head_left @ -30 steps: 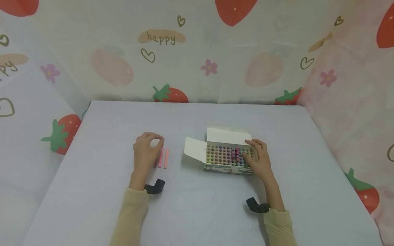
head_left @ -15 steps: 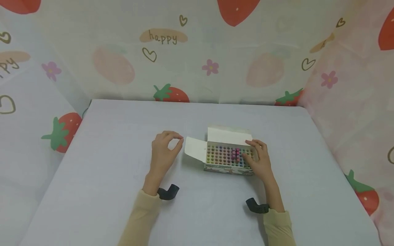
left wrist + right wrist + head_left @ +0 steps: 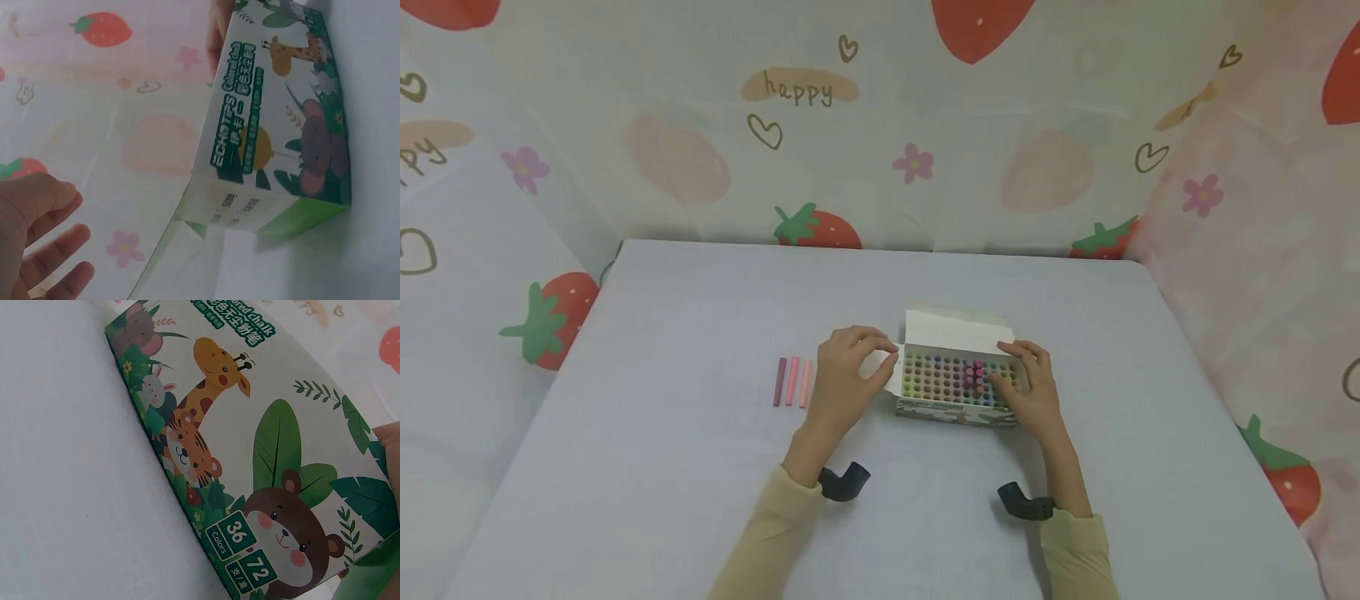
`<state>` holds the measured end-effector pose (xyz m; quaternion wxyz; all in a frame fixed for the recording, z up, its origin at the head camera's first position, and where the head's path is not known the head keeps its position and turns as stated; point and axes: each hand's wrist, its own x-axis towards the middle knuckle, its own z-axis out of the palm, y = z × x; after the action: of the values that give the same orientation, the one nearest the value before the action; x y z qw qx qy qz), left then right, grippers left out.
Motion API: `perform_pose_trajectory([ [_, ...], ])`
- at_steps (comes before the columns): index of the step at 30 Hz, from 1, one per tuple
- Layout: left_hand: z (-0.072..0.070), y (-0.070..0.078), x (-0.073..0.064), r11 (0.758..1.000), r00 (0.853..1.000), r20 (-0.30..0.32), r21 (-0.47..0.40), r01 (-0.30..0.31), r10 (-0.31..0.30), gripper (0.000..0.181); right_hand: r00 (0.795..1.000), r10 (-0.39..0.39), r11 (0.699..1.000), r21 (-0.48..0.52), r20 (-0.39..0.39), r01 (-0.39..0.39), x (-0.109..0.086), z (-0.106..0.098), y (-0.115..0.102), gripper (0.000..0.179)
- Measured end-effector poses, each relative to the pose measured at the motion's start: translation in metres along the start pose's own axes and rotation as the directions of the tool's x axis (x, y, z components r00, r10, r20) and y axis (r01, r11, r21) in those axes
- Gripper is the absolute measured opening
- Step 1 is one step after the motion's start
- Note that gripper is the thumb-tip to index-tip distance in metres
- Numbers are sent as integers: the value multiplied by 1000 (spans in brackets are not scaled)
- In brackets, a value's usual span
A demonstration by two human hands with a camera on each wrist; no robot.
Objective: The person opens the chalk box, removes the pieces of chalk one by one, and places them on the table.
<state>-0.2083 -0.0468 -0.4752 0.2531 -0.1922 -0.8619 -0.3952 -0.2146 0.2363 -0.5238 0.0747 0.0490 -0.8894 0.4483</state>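
Note:
A white and green chalk box stands with its lid up, rows of coloured chalk ends showing; a few pink and purple sticks rise above the others. My left hand hovers beside the box's left flap, thumb and index finger close together with nothing visible between them. In the left wrist view, the left hand's fingers are loosely bent and apart from the box. My right hand holds the box's right end, thumb over the chalk and fingers at the back edge.
Three chalk sticks, purple, pink and salmon, lie side by side on the white table, left of my left hand. The raised lid stands at the box's back. A strawberry-print cloth hangs behind the table.
My left hand has moved right, from over the chalk sticks on the table to the box's left flap, uncovering the three sticks. The right hand and box have stayed in place.

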Motion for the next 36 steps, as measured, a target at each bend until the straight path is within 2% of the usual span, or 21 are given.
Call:
perform_pose_trajectory([
  [7,21,13,-4,996,994,71,18,-90,89,5,1000,-4,1000,-4,-3,4,0,1,1,47],
  [11,35,18,-7,994,987,122,14,-107,104,5,1000,-16,1000,6,-4,16,0,1,0,47],
  [17,51,24,-8,997,971,227,5,-73,70,8,1000,-15,1000,8,-7,15,0,1,-1,47],
  [24,64,32,-4,990,946,323,131,-61,15,10,1000,-25,1000,0,-19,25,1,1,0,47],
  [30,74,35,-2,981,943,334,181,-64,0,11,1000,-22,1000,-12,-20,22,2,1,1,47],
  [36,79,38,-1,970,948,316,236,-59,-19,14,999,-30,1000,-1,-20,30,1,1,2,47],
])
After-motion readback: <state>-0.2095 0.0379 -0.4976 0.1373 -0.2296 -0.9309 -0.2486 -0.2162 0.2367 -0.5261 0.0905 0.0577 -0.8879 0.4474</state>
